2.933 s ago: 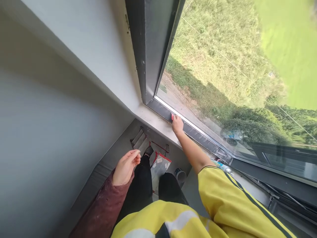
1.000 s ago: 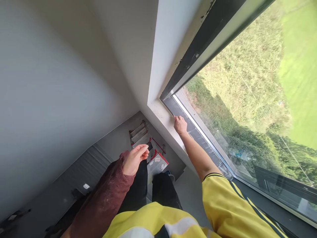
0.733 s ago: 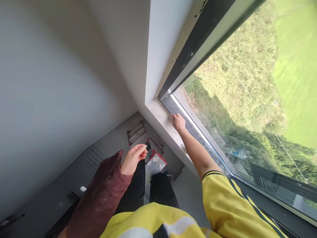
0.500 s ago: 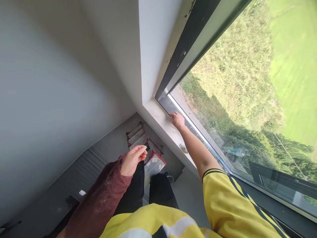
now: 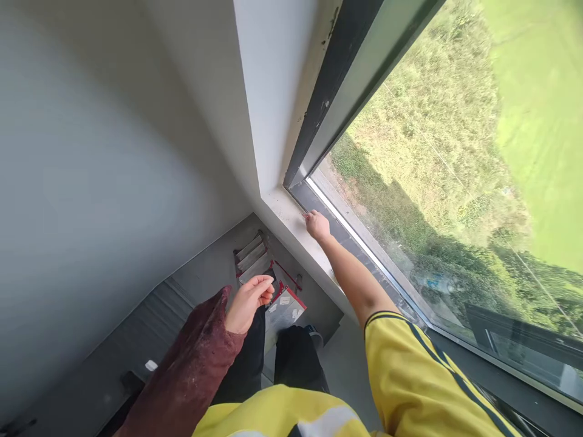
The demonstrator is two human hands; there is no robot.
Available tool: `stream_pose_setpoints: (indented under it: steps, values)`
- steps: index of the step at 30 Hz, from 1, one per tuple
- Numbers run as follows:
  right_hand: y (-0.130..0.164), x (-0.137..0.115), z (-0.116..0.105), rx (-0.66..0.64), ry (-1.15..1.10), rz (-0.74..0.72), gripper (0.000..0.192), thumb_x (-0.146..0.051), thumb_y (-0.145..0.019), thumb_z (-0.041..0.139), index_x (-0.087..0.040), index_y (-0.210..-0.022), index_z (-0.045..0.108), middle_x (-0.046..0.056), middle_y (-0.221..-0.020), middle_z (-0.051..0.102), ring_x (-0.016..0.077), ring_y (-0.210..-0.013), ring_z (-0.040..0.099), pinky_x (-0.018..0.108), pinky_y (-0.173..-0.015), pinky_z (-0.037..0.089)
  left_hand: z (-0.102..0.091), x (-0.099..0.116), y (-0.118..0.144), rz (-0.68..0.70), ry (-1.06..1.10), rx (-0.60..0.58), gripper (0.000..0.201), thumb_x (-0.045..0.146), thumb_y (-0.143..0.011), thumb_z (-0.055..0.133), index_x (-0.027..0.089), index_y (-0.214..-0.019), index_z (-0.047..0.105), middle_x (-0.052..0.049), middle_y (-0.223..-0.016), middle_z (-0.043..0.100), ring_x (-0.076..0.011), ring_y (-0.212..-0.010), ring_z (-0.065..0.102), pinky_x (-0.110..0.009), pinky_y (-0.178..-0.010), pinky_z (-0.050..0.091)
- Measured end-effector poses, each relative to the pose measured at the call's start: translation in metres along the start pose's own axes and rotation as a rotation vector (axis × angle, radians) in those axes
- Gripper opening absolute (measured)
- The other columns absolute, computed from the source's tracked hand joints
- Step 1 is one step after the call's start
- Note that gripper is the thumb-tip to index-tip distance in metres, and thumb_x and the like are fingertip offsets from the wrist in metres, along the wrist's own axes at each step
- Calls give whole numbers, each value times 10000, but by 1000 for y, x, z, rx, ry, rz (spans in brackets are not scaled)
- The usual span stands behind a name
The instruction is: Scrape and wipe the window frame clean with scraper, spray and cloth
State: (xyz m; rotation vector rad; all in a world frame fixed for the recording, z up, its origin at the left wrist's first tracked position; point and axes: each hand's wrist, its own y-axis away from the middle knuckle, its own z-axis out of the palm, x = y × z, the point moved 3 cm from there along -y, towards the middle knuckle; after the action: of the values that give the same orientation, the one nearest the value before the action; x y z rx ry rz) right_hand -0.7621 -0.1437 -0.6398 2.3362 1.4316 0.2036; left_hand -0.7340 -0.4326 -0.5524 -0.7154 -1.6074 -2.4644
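My right hand point(image 5: 317, 226) reaches out to the window sill point(image 5: 285, 212), close to the inner edge of the dark window frame point(image 5: 304, 197). Its fingers are closed. Something small and thin seems to stick out at the fingertips, too small to name. My left hand point(image 5: 250, 301), in a maroon sleeve, hovers over the stepladder. Thumb and fingers are pinched together there, and whatever they may hold cannot be made out.
Below me is a stepladder point(image 5: 285, 306) with metal treads and red edges, my dark-trousered legs above it. A grey wall point(image 5: 113, 152) rises on the left. Window glass point(image 5: 437, 158) with greenery outside fills the right. A small white piece point(image 5: 151, 365) lies at lower left.
My right hand has shifted slightly left and down along the sill edge. My left hand stays pinched and sits marginally lower. The view has tilted a little.
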Motion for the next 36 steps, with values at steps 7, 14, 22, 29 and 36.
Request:
stream_pose_setpoints:
  steps: [7, 14, 22, 29, 36]
  values:
    - [22, 1, 3, 82, 38, 52, 358, -280, -969, 281, -207, -1067, 617, 90, -1027, 579, 181, -958, 526, 252, -745, 414, -10, 8, -4, -2, -5, 43, 455, 485, -582, 785, 147, -825, 604, -19, -726, 581, -112, -649, 503, -238, -634, 417]
    - [6, 10, 8, 101, 54, 76, 377, -295, -981, 253, -199, -1050, 611, 88, -1023, 577, 183, -954, 517, 260, -726, 399, -10, 9, -5, 17, 11, 21, 450, 491, -610, 770, 147, -846, 603, -20, -733, 581, -115, -655, 501, -246, -640, 416]
    - [2, -4, 16, 105, 104, 128, 475, -301, -994, 153, -164, -1032, 606, 118, -1044, 562, 190, -960, 499, 267, -737, 399, -16, 12, -6, 18, 12, 32, 477, 509, -608, 765, 140, -857, 594, -18, -740, 576, -113, -662, 496, -241, -640, 413]
    - [-5, 2, 9, 6, -71, 91, 348, -273, -959, 329, -175, -993, 661, 101, -1012, 599, 189, -985, 539, 257, -759, 413, -11, 9, -4, 26, 14, 11, 448, 483, -651, 741, 135, -884, 583, -15, -743, 566, -112, -669, 487, -246, -647, 413]
    - [81, -25, 7, -93, -1144, 272, 309, -421, -766, 600, -152, -906, 660, 50, -833, 665, 166, -722, 620, 272, -655, 470, -9, 8, -13, 61, 22, 128, 590, 440, -653, 767, 181, -1137, 552, -82, -1073, 588, -140, -834, 534, -258, -705, 429]
